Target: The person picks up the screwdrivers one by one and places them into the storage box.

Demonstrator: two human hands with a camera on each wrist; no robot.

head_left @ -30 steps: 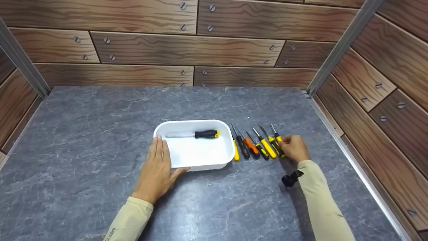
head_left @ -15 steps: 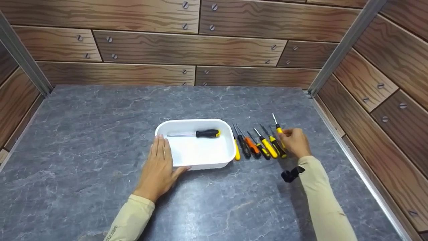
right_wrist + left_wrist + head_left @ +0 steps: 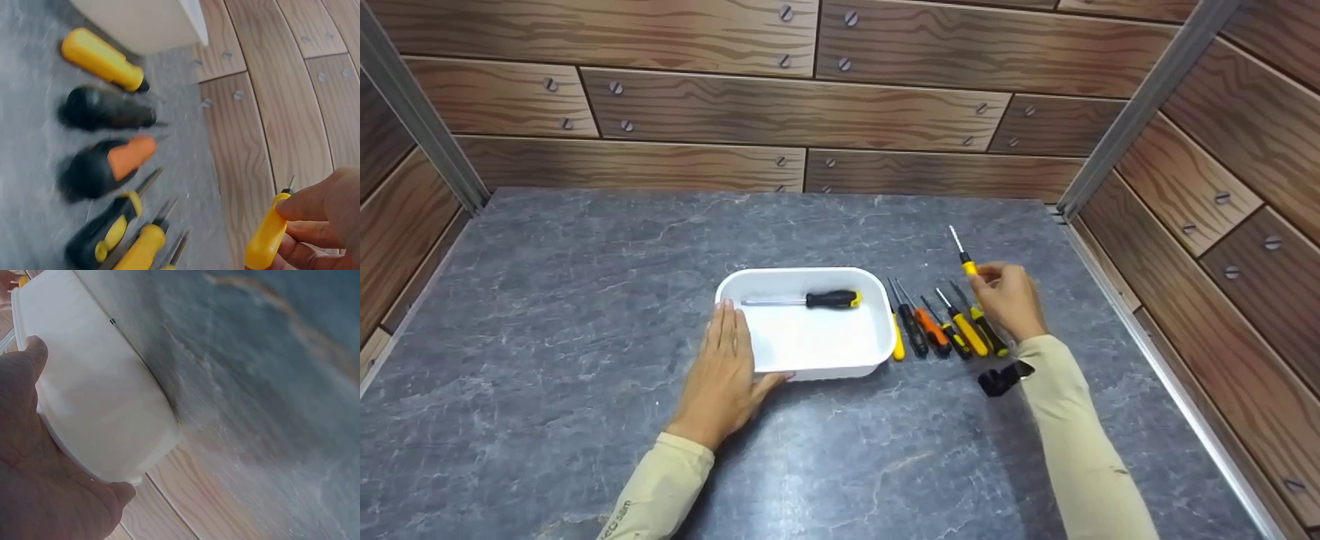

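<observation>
My left hand (image 3: pixel 720 382) rests along the left end of a white rectangular tray (image 3: pixel 810 371), fingers straight over its rim and thumb at the front edge. Inside the tray lies a screwdriver with a black handle and yellow end (image 3: pixel 832 300). To the right, my right hand (image 3: pixel 1011 300) pinches a yellow-handled screwdriver (image 3: pixel 968 266) by its handle, raised off the table with its shaft pointing away. In the right wrist view that yellow handle (image 3: pixel 269 233) sits between thumb and fingers.
Right of the tray several screwdrivers lie side by side, among them an orange-and-black one (image 3: pixel 934 332), a yellow one (image 3: pixel 969 334) and a black one (image 3: pixel 913 330). Wood-patterned walls (image 3: pixel 802 112) enclose the back and sides of the grey marbled table (image 3: pixel 547 315).
My right hand has lifted the yellow-handled screwdriver from the right end of the row and moved it up and slightly left. The left hand stays on the tray.
</observation>
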